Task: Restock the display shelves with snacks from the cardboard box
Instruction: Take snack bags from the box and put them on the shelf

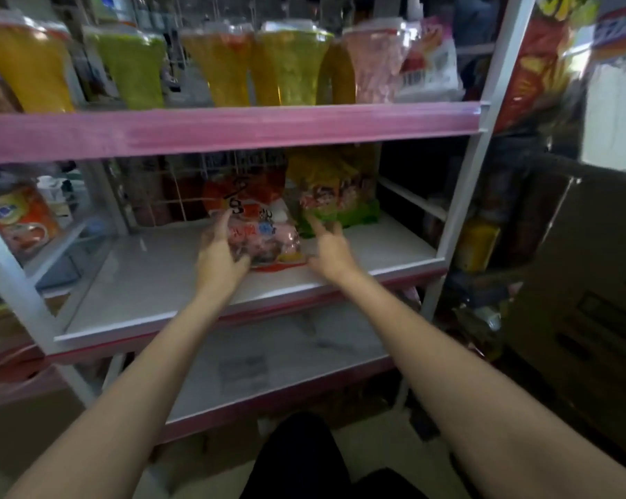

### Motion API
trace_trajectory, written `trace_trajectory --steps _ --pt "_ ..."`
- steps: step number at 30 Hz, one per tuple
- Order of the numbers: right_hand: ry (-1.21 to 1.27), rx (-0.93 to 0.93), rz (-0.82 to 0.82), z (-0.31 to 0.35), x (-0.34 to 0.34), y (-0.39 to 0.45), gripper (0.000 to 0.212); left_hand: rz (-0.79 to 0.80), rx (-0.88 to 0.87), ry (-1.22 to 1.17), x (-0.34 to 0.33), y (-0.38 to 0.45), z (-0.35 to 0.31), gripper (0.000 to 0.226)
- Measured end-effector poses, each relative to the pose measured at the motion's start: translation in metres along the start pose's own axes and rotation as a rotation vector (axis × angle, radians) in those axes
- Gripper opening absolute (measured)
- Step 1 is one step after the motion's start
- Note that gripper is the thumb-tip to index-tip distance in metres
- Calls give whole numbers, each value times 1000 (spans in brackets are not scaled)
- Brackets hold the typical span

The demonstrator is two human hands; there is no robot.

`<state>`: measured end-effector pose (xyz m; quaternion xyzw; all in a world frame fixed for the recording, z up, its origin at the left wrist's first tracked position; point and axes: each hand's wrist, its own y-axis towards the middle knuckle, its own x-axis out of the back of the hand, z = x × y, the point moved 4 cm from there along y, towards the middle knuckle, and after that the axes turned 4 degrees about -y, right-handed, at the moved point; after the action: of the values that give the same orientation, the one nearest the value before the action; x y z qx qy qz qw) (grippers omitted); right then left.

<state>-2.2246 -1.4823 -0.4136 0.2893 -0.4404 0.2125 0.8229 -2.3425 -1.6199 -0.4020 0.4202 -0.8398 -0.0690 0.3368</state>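
Note:
A clear snack bag with red and pink print (259, 228) stands on the white middle shelf (142, 282). My left hand (219, 252) grips its left side, fingers curled round the edge. My right hand (331, 248) is beside the bag's right side with fingers spread and extended, its fingertips near a green and yellow snack bag (336, 196) standing behind. Whether the right hand touches either bag is unclear. The brown cardboard box (592, 289) sits at the right, beside the rack.
The upper shelf with a pink front strip (232, 127) carries several tall bags of yellow, green and pink snacks. An orange pack (21, 217) stands on the neighbouring rack at left. A lower white shelf (286, 354) lies below. White rack posts frame both sides.

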Motion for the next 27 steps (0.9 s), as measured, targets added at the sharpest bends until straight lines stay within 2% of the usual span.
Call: trace_trajectory --steps 4,6,9,10,12,14,16,18,20,23,27 --pt "100 79 -212 -13 43 -17 65 22 -333 118 -6 -19 -41 60" --pt "174 132 -270 -19 60 -21 62 64 -443 156 -21 -5 -67 58" --pt "291 127 -367 -44 82 -36 59 195 -694 260 -56 11 -116 57" --pt "283 109 -442 -53 93 -43 57 237 -771 232 -66 11 -130 56" --pt "216 48 -604 -69 126 -57 54 301 -816 101 -79 11 -156 51" --pt "77 -54 -710 -70 162 -73 53 324 -791 -23 -89 10 -184 48" --pt "13 -96 -707 -57 198 -91 53 376 -676 -202 -95 7 -217 47" --pt "119 -116 -650 -38 240 -110 55 465 -506 -400 -95 0 -257 48" --pt "290 -188 -538 -20 289 -131 58 572 -360 -493 -93 -7 -299 50" --pt "377 -329 -436 -14 369 -150 58 678 -232 -504 -95 -9 -354 50" --pt "293 -632 -417 -88 442 -152 52 888 -198 -393 -142 -24 -425 50"
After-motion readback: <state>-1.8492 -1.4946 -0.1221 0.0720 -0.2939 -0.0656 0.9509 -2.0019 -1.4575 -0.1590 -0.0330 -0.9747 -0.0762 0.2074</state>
